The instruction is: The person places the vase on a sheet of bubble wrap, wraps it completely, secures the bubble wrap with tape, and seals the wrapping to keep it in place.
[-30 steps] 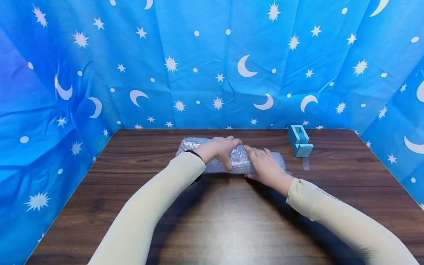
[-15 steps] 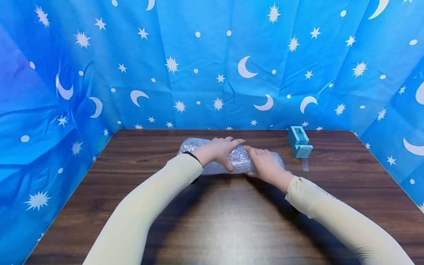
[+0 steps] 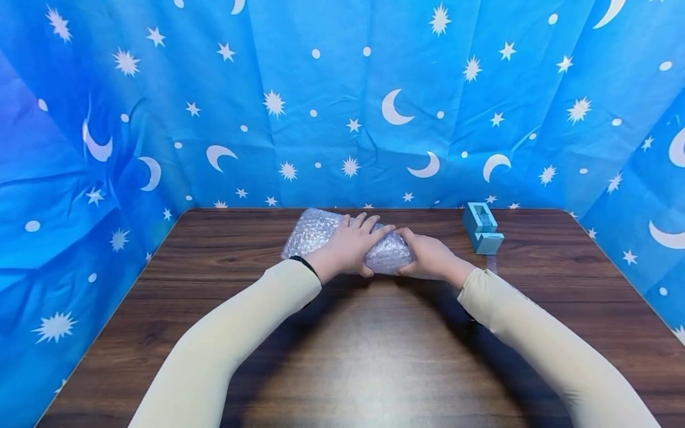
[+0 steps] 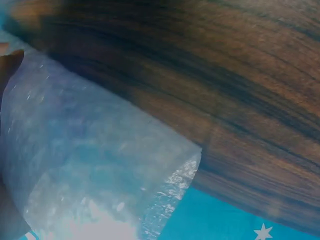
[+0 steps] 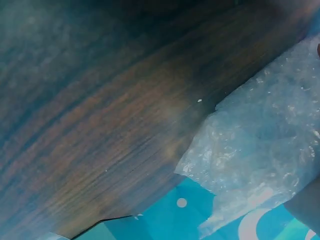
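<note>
A clear bubble-wrap bundle [image 3: 310, 232] lies across the back middle of the table; what is inside cannot be made out. My left hand [image 3: 349, 245] holds its middle, fingers spread over the top and thumb on the near side. Closer to the right end, my right hand [image 3: 428, 257] grips the bundle between thumb and fingers and hides part of it. In the left wrist view, the bubble wrap [image 4: 100, 130] shows a folded-over end. Loose, uneven edges of the wrap [image 5: 260, 135] appear in the right wrist view.
A light-blue tape dispenser [image 3: 481, 229] stands to the right of the bundle, with a short strip of clear tape [image 3: 491, 263] hanging from its front. Behind the wooden table [image 3: 342, 345] hangs a blue curtain [image 3: 342, 119] with moons and stars.
The bundle's left end has turned up and away, showing more of its surface. My left fingers have spread wider over the top, and my right hand has shifted its hold around the right end.
</note>
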